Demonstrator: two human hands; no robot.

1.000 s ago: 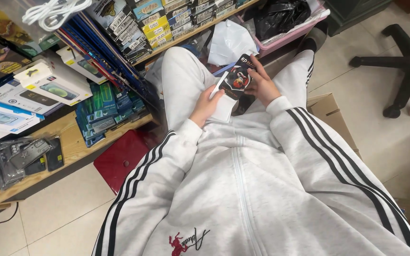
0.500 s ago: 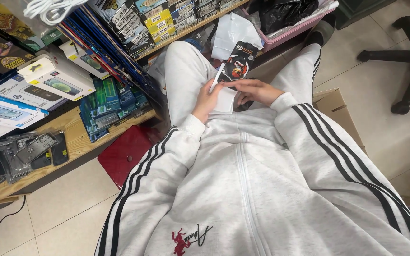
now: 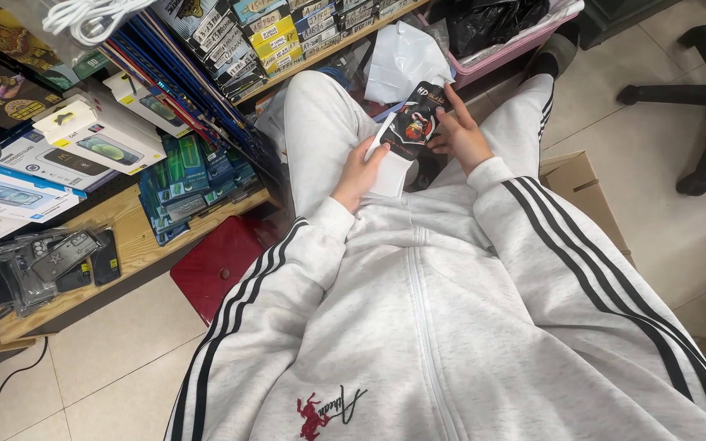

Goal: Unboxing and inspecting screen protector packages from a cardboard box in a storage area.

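Packet: the left hand point(image 3: 359, 173) and the right hand point(image 3: 461, 135) are holding a flat black packet point(image 3: 412, 122) together with a white sheet point(image 3: 392, 167) over the lap.
Fingers: both hands are curling closed on its edges.
Handling: it is looking light, thin, glossy and probably bendable; gripping the side edges seems best.
Room: wooden shelves point(image 3: 136, 237) are standing just beside the left knee, over a tiled floor point(image 3: 116, 359).

The black packet point(image 3: 413, 122) looks like glossy printed card or plastic, and the white piece point(image 3: 391, 167) beneath it seems matt paper. The grey sweatshirt point(image 3: 451, 327) is soft matt cloth; the shelf point(image 3: 136, 237) is bare, grainy wood, and the floor point(image 3: 108, 359) is smooth tile.
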